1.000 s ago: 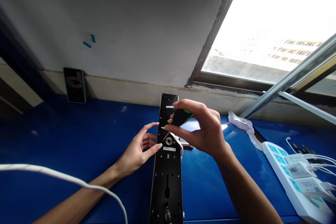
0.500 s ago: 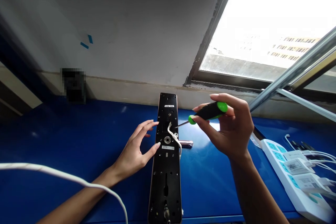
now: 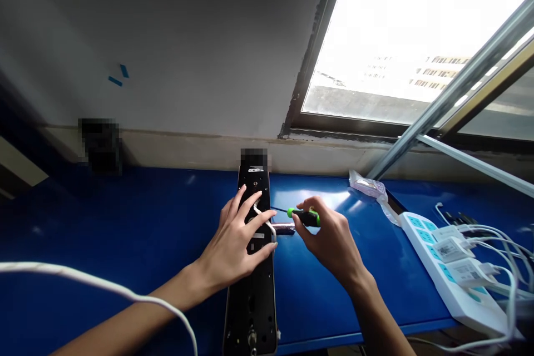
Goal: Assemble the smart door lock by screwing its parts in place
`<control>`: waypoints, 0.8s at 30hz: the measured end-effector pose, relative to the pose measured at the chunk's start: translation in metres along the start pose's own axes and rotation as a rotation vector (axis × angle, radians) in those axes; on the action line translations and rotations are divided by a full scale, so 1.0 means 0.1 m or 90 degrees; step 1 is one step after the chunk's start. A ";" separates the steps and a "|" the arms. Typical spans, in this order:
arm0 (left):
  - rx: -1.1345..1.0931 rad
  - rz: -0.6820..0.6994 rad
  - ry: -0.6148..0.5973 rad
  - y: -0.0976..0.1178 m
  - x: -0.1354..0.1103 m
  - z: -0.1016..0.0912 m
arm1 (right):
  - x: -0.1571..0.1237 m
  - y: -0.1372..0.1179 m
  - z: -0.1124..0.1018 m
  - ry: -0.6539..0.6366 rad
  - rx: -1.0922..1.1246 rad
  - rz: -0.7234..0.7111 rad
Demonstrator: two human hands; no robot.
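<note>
Head view: my open left hand (image 3: 233,236) presses the black door-lock panel (image 3: 250,303) at 6 o'clock, my right hand (image 3: 329,242) grips a green-handled screwdriver (image 3: 306,217); one slip could nick the white wire (image 3: 263,215)

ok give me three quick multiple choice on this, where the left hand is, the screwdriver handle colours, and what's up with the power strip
1. Where is the left hand?
A) on the power strip
B) on the black lock plate
C) on the window frame

2. What colours is the screwdriver handle?
A) red and yellow
B) white
C) green and black

3. The power strip:
A) holds white plug adapters
B) has nothing plugged in
C) lies upside down

1 B, fingers spread across the plate. 2 C, the handle shows in the right hand. 3 A, adapters sit in its sockets with cords leading off.
</note>
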State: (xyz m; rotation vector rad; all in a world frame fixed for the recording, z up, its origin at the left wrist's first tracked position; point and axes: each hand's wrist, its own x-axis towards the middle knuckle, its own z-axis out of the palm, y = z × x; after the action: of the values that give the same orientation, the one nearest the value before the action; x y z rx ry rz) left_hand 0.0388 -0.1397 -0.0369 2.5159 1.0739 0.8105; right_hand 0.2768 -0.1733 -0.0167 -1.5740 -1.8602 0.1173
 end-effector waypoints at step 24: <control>-0.077 -0.067 0.130 -0.19 0.47 0.26 | 0.36 0.26 0.50 -0.246 -0.144 0.099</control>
State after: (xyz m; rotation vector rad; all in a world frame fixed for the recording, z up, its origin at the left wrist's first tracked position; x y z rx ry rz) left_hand 0.0700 -0.0934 -0.0485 2.2945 1.1705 1.0858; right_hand 0.2701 -0.1169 -0.0512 -1.9631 -2.0977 0.3080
